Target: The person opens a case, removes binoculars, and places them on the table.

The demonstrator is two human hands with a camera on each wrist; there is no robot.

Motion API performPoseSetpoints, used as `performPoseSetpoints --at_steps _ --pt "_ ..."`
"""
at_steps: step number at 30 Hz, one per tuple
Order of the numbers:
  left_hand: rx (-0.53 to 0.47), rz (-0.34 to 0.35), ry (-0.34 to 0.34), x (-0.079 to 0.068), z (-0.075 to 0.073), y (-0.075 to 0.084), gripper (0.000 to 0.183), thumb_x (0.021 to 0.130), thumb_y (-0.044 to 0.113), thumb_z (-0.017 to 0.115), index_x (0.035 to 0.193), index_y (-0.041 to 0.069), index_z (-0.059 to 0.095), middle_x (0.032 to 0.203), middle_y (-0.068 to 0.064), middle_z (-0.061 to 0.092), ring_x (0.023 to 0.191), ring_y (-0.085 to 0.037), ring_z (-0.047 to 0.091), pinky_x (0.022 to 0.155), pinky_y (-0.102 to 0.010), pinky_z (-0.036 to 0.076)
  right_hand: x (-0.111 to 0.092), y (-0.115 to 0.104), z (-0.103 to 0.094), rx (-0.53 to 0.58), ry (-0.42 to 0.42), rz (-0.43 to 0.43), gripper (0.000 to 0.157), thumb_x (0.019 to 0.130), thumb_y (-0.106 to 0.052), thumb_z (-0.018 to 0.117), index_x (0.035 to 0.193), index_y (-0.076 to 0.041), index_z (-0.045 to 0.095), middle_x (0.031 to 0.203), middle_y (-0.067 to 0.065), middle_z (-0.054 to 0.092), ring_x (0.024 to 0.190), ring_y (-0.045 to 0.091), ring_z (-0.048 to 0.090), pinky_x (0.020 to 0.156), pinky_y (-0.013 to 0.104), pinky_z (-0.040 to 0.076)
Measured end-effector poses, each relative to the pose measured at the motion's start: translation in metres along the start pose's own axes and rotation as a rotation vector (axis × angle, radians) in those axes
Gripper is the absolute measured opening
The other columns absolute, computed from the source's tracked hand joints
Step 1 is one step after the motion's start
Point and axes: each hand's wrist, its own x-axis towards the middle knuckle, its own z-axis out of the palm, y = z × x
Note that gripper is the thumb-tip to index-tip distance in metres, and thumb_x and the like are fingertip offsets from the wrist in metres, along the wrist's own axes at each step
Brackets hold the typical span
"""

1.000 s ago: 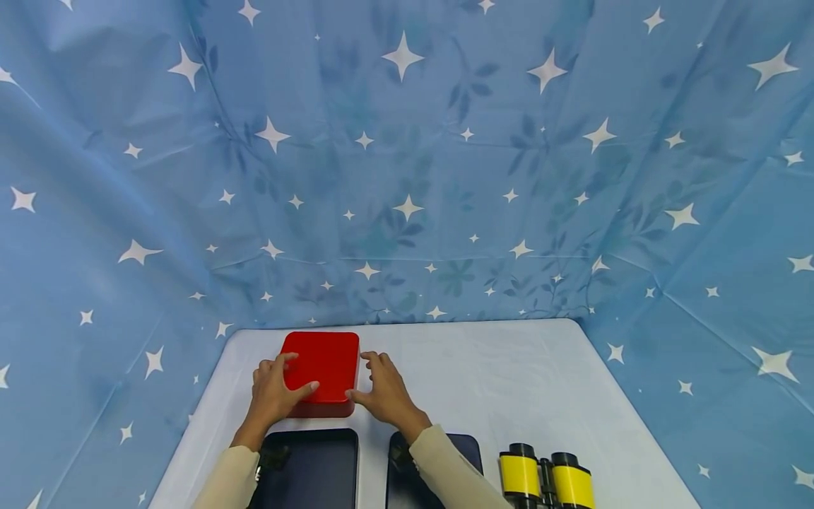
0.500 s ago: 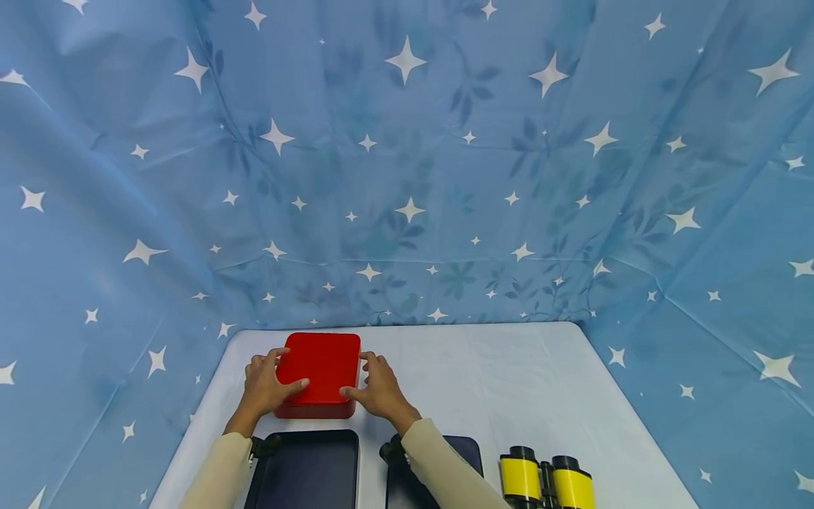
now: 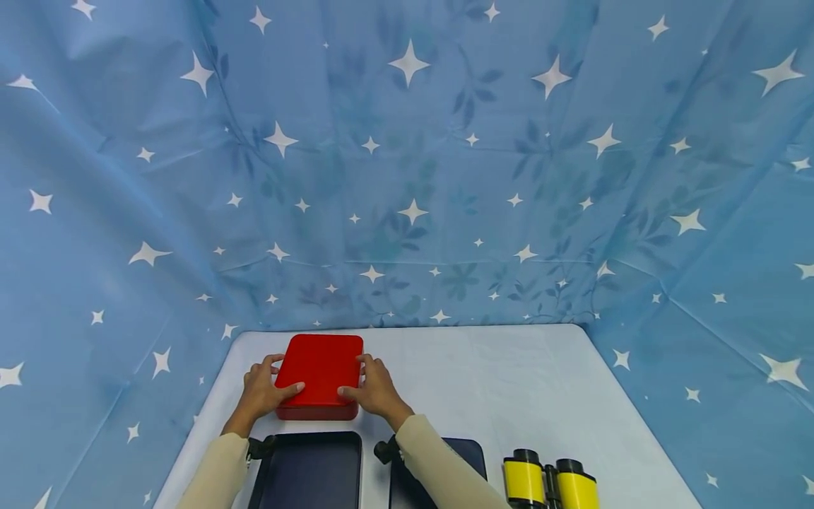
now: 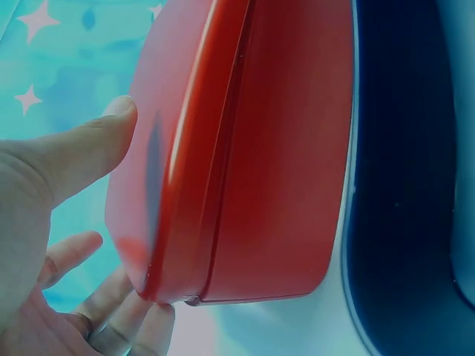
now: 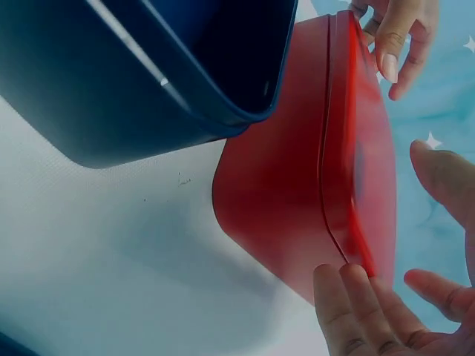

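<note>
A red lidded box (image 3: 324, 364) sits at the back left of the white table in the head view. A dark seam below the rim marks its lid (image 4: 200, 148). My left hand (image 3: 257, 389) is at its left side, fingertips by the lid's edge and thumb over the top. At the opposite side, my right hand (image 3: 379, 389) touches the lid's edge with several fingertips (image 5: 360, 285). Its thumb (image 5: 445, 174) stands apart from the lid in the right wrist view. Whether the left thumb touches the lid, I cannot tell. Lid and box appear together, and the inside is hidden.
Just in front stands a dark blue open container (image 3: 311, 470). Another dark blue item (image 3: 467, 456) lies to its right, partly under my right sleeve. Yellow and black binoculars (image 3: 524, 477) rest at the front right. A blue starry curtain (image 3: 407, 177) surrounds the table (image 3: 509, 389).
My left hand has moved left, from over the lid to the box's side. The right hand has come closer, its fingers now at the lid's right edge. The box looks unmoved.
</note>
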Motion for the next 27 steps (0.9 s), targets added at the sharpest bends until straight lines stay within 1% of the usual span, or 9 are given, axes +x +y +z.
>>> performPoseSetpoints --at_steps 8,17,22,27 --pt "-0.017 -0.018 -0.009 0.0 0.002 0.001 0.092 0.085 0.028 0.088 0.155 -0.003 0.037 0.14 -0.036 0.048 0.13 -0.052 0.041 0.101 -0.064 0.054 0.005 0.0 0.008 -0.037 0.031 0.026 0.076 0.087 -0.023 0.089 0.149 -0.003 0.05 0.128 0.016 0.06 0.111 0.024 0.058 0.094 0.046 0.062" --pt "0.0 -0.026 -0.007 0.001 0.003 0.002 0.091 0.085 0.025 0.087 0.155 -0.004 0.038 0.139 -0.036 0.05 0.127 -0.05 0.045 0.1 -0.063 0.055 0.006 -0.004 0.016 -0.055 0.089 0.106 0.078 0.082 -0.014 0.092 0.149 -0.004 0.053 0.126 0.015 0.062 0.11 0.025 0.061 0.088 0.045 0.065" --pt "0.008 -0.02 -0.007 0.001 0.004 0.005 0.091 0.086 0.023 0.087 0.156 -0.005 0.038 0.139 -0.036 0.049 0.128 -0.051 0.046 0.102 -0.064 0.053 0.004 -0.008 0.018 -0.063 0.11 0.118 0.078 0.082 -0.012 0.092 0.15 -0.003 0.054 0.128 0.016 0.063 0.112 0.027 0.062 0.089 0.046 0.065" --pt "0.012 -0.011 0.011 -0.001 0.005 0.006 0.09 0.085 0.022 0.087 0.156 -0.006 0.039 0.137 -0.035 0.049 0.126 -0.05 0.047 0.102 -0.064 0.053 0.002 -0.009 0.02 -0.069 0.122 0.105 0.078 0.082 -0.01 0.091 0.151 0.0 0.055 0.13 0.019 0.063 0.114 0.03 0.062 0.091 0.048 0.064"
